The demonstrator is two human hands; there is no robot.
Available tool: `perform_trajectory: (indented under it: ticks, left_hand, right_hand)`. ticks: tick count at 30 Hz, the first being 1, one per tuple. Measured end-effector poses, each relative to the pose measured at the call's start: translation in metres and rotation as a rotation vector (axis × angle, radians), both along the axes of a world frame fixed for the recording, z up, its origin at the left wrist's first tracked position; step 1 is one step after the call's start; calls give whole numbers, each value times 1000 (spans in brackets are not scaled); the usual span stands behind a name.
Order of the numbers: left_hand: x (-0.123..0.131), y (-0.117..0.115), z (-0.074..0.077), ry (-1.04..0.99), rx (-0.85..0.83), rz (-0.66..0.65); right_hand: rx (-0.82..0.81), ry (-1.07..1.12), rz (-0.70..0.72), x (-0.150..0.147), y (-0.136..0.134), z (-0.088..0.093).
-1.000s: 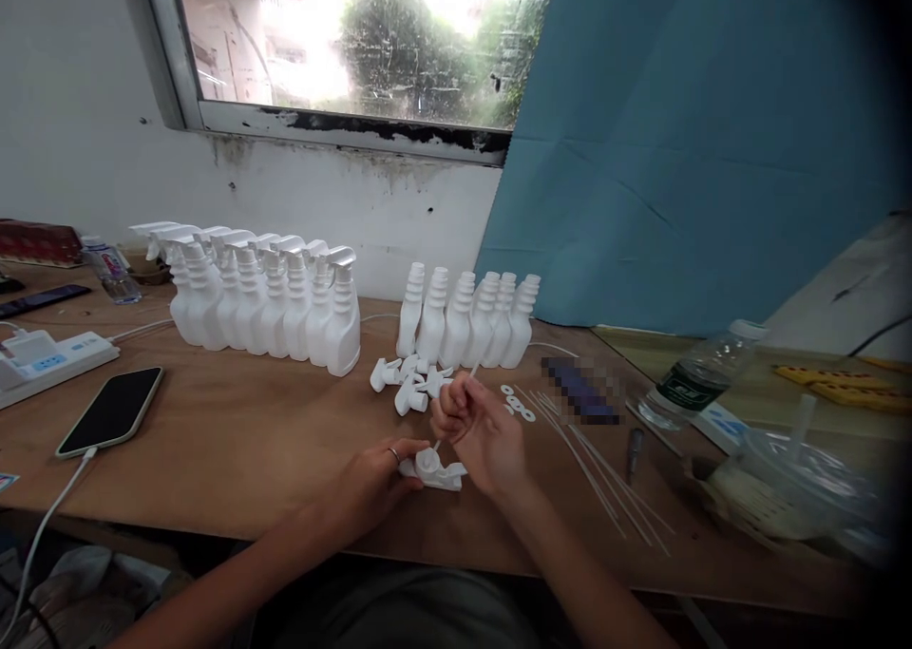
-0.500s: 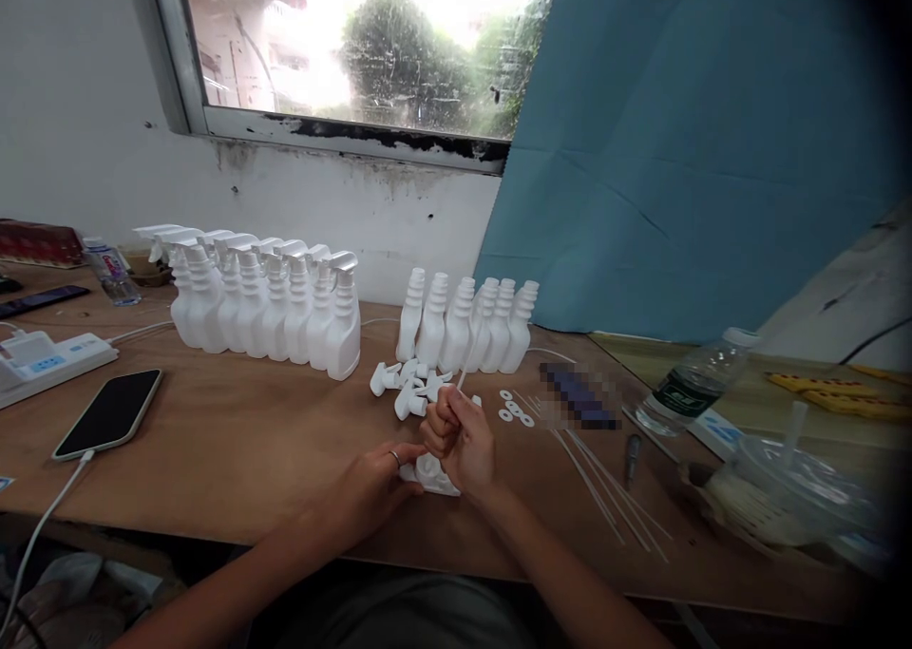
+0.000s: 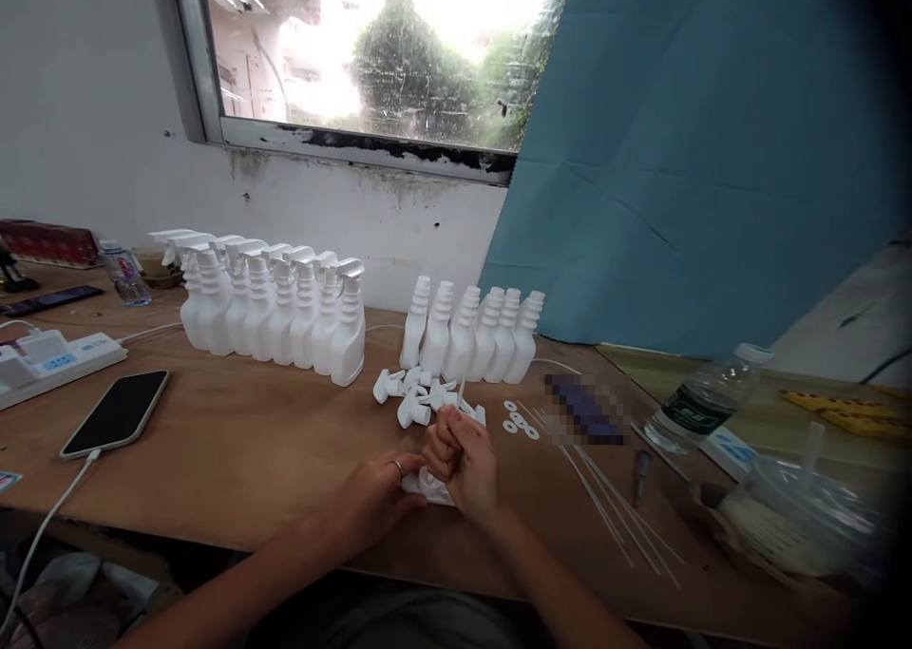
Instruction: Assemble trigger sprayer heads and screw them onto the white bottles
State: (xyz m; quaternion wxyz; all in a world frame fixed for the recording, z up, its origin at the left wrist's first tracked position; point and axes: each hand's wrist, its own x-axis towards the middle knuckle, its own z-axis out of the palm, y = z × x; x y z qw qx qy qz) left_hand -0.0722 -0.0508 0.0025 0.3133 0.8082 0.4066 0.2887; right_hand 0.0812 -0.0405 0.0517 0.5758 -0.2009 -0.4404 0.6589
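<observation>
- Two bare hands at work low in the middle of a brown, wood-toned surface point(image 3: 285, 459), close to its near edge.
- Left hand point(image 3: 377, 492), the one with a ring on, has its fingers pinched on a white plastic trigger sprayer head point(image 3: 431, 486), which sits between the hands, partly covered by the right one.
- Right hand point(image 3: 466, 464) is curled into a fist around a thin white plastic tube point(image 3: 463, 383) poking up out of the top. Can't tell where its lower end sits, the fist hides it.
- Just past the hands: a small pile of loose white plastic trigger heads point(image 3: 413, 409).
- Right of that, some flat white ring washers point(image 3: 520, 421), plus long thin white spare tubes point(image 3: 609, 506).
- Behind the pile, six open-necked white plastic bottles point(image 3: 462, 335); left of those, a row of white bottles with trigger tops fitted point(image 3: 283, 316).
</observation>
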Motion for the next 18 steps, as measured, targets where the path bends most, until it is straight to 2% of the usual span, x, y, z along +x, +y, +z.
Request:
perform_trajectory:
  ticks: [5,9,14,18]
  left_hand:
    - [0,-2,7,21,-8,9]
    - [1,-3,11,28,-21,-3]
    - [1,-2,8,53,16,12]
    - [1,0,2,68,61,-25]
  right_hand:
    - [-42,-12,-34,-5,3,-2]
    - [-67,-69,-139,-11,1,-11]
    - [-75,-84,-207,-14,3,-15]
    - [-108,-128,-248,-14,5,-14]
